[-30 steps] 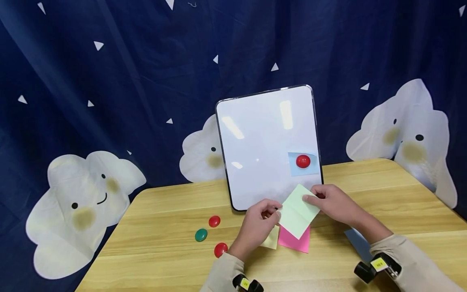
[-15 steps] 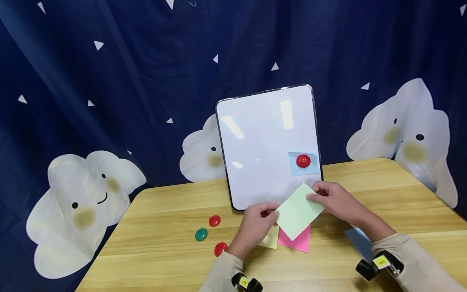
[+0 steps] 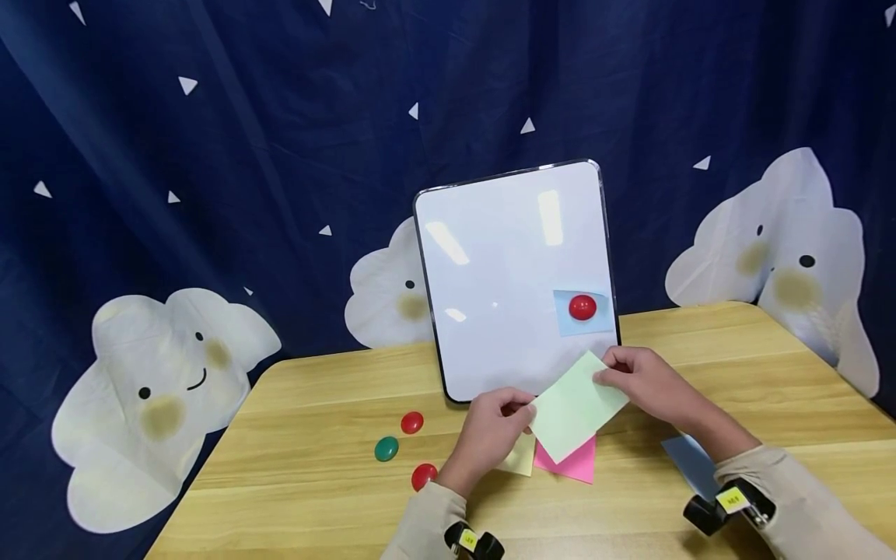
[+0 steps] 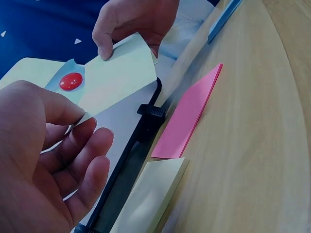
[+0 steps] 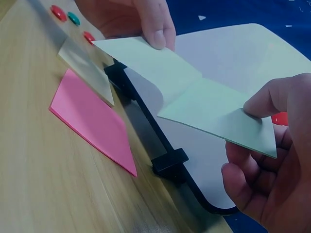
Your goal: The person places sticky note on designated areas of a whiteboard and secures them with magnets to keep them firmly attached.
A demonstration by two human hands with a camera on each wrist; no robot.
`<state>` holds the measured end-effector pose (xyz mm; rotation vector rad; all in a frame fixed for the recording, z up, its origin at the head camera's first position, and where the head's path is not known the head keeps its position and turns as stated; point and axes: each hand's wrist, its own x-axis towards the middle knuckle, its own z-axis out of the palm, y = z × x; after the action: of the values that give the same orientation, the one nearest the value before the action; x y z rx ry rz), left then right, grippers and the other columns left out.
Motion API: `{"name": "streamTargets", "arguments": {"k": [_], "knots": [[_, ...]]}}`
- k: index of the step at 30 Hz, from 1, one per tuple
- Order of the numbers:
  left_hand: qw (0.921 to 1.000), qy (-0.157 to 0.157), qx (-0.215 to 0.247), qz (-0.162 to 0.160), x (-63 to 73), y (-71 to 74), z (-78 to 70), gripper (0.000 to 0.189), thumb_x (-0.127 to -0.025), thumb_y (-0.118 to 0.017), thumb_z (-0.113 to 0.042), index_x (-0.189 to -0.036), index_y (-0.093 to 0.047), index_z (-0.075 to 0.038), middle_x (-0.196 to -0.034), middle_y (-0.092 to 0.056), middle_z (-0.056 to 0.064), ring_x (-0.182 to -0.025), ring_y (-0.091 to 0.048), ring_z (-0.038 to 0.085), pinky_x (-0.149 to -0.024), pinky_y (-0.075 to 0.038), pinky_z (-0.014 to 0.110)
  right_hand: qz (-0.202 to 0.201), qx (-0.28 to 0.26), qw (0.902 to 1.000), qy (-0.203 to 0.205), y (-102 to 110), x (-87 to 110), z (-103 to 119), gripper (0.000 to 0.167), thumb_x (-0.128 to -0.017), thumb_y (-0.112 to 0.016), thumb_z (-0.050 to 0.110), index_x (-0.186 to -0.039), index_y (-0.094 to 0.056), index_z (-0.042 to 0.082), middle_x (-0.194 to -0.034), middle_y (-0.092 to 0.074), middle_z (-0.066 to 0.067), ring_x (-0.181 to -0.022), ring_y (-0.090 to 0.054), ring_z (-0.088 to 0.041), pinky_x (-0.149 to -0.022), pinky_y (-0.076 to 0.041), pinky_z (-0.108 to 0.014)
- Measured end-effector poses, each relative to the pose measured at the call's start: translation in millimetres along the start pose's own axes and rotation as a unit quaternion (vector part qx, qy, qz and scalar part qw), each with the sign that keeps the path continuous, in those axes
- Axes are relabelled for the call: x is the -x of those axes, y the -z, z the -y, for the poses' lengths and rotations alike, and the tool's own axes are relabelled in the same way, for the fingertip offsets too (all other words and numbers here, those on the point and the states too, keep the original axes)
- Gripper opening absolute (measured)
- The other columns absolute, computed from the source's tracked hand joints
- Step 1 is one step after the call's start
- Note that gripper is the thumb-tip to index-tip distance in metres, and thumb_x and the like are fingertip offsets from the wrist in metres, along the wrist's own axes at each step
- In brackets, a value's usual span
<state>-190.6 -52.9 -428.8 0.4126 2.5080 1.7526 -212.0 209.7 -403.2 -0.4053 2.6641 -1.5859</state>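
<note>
Both hands hold a pale green sticky note (image 3: 579,406) in front of the whiteboard's lower edge. My left hand (image 3: 492,429) pinches its left corner between thumb and forefinger, the other fingers loosely bent in the left wrist view. At the opposite end, my right hand (image 3: 647,383) grips it with the thumb on top and fingers beneath. A bend line crosses the middle of the green paper (image 5: 218,109) in the right wrist view. Below it on the table lie a pink sticky note pad (image 4: 187,114) and a pale yellow pad (image 4: 148,196).
A whiteboard (image 3: 504,272) leans upright on black feet (image 5: 169,162); a red magnet (image 3: 582,307) holds a light blue note (image 3: 568,325) on it. Two red magnets (image 3: 412,422) and a green magnet (image 3: 386,449) lie left. A blue pad (image 3: 689,463) is beside the right forearm.
My right hand has drawn slightly right and up, and my left hand slightly left. The green sticky note has turned and shows a wider, flatter face. The magnets and pads stay put.
</note>
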Motion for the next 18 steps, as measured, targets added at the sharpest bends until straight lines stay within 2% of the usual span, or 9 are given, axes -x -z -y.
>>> {"name": "streamTargets", "arguments": {"k": [9, 14, 18], "knots": [[0.9995, 0.006, -0.009, -0.031, -1.2, 1.7, 0.2, 0.012, -0.095, -0.064, -0.015, -0.093, -0.075, -0.016, -0.08, -0.065, -0.003, -0.073, -0.063, 0.016, -0.068, -0.051, 0.029, 0.003, 0.013, 0.9999, -0.004, 1.7, 0.9, 3.0, 0.02, -0.095, -0.063, 0.015, -0.079, -0.054, 0.006, -0.074, -0.044, -0.005, -0.076, -0.05, -0.022, -0.061, -0.038, -0.028], [0.9984, 0.001, -0.029, -0.048, -2.6, 2.0, 2.2, 0.012, -0.093, -0.064, -0.014, -0.091, -0.075, -0.017, -0.081, -0.064, -0.005, -0.077, -0.058, 0.013, -0.07, -0.049, 0.029, 0.005, 0.019, 0.9997, -0.01, 2.7, 1.5, 4.7, 0.019, -0.094, -0.061, 0.014, -0.078, -0.054, 0.006, -0.076, -0.048, -0.006, -0.077, -0.052, -0.023, -0.06, -0.04, -0.028], [0.9969, -0.001, -0.037, -0.069, -4.2, 3.3, 3.8, 0.013, -0.091, -0.063, -0.011, -0.088, -0.074, -0.017, -0.08, -0.062, -0.006, -0.078, -0.056, 0.012, -0.069, -0.048, 0.027, -0.003, 0.018, 0.9998, -0.009, 5.2, 1.5, 3.4, 0.02, -0.093, -0.06, 0.011, -0.076, -0.051, 0.006, -0.073, -0.047, -0.006, -0.07, -0.051, -0.022, -0.057, -0.04, -0.028]]}}
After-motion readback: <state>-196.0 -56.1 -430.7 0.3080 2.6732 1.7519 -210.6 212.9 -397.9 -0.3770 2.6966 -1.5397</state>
